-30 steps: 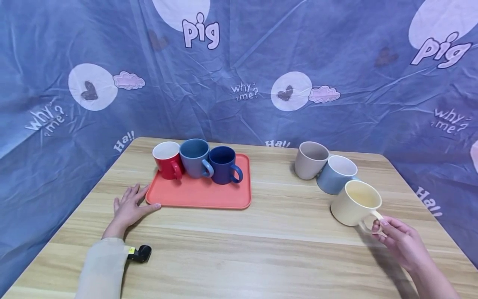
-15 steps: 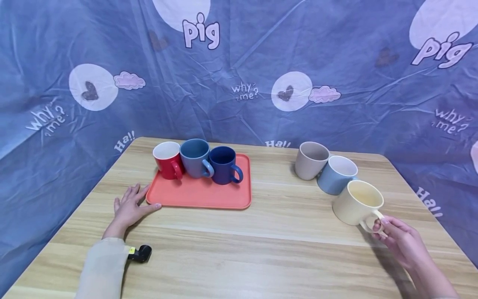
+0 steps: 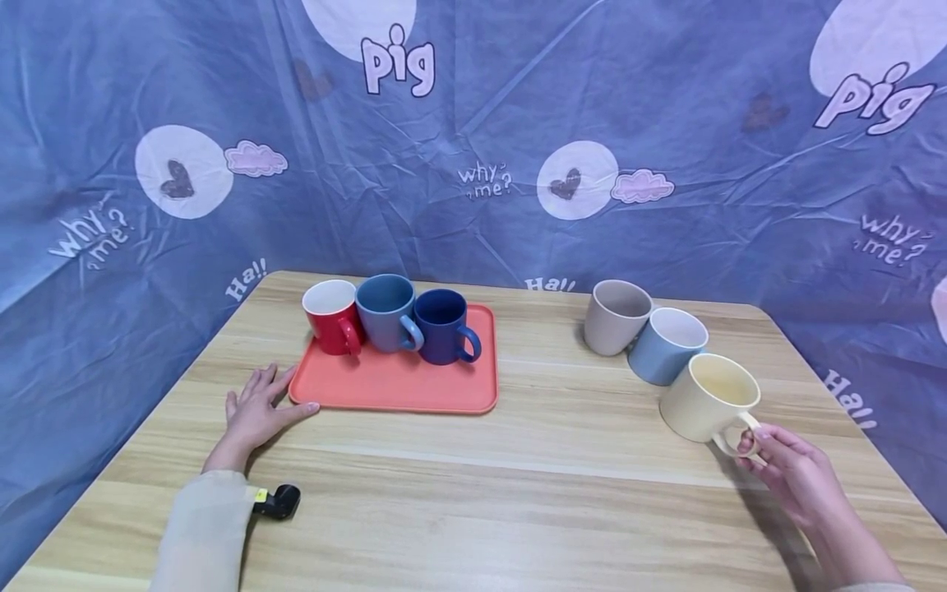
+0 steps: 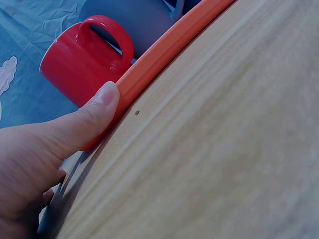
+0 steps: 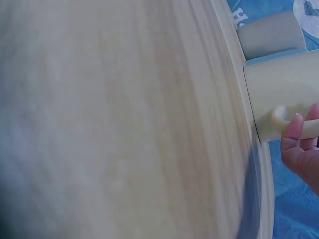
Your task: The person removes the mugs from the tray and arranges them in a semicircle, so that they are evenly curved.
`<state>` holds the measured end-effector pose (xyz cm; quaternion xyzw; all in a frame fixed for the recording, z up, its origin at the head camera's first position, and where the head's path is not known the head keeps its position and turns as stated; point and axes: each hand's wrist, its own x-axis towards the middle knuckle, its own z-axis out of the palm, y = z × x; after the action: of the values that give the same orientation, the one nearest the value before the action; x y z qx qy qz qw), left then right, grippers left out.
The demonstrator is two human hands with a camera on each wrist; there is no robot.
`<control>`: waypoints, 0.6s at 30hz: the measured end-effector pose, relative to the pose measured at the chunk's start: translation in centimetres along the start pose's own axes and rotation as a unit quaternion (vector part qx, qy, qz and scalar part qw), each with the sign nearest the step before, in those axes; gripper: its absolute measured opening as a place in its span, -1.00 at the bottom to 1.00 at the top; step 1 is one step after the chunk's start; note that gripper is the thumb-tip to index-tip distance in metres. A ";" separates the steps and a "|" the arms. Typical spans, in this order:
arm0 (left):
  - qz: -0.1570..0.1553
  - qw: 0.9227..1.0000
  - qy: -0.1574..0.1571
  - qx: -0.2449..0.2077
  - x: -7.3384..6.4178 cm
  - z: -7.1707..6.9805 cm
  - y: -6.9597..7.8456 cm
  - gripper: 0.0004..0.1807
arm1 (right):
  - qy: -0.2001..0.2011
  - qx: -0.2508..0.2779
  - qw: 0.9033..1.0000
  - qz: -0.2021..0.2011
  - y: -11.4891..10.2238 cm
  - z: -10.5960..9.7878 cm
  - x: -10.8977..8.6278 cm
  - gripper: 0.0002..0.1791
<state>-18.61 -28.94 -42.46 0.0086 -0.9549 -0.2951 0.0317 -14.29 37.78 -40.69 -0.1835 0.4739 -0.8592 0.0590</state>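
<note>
Handle [image 3: 746, 420] of pale yellow cylindrical mug [image 3: 695, 407] pinched by right hand [image 3: 799, 477], rim [image 3: 392, 409] of coral rectangular tray [image 3: 392, 390] touched by left hand [image 3: 259, 411]

At the right side of the pale wood-grain bench [image 3: 473, 510], the pale yellow mug is held mouth up, its handle clamped between the thumb and fingers [image 5: 293, 133] of the right hand. Its place is nearest the person in a slanting line of three, completed by a light blue mug with a white interior [image 3: 654, 358] and, farthest off, by a taupe-grey tapered mug [image 3: 607, 329]. Part of the light blue mug is covered by the yellow one in the head view, so whether the two touch cannot be told.

On the left, the coral tray is laid flat, with three mugs lined up closely along its far side: a glossy red mug with a white interior [image 3: 329, 333], a mid-blue mug [image 3: 385, 325] and a dark navy mug [image 3: 440, 341]. The left hand is rested on the bench by the tray's left end, its fingers spread apart and its thumb [image 4: 94, 112] set against the tray's rim. Behind, a blue printed cloth [image 3: 481, 238] is hung.
</note>
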 end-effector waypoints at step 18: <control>0.001 1.000 0.000 -0.001 0.0 -0.1 0.2 -0.02 | -0.002 0.009 1.000 0.008 -0.4 -0.6 -0.1 -0.59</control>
<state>-18.58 -28.81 -42.27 0.0078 -0.9547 -0.2956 0.0322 -14.39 38.50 -40.70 -0.1803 0.4674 -0.8628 0.0687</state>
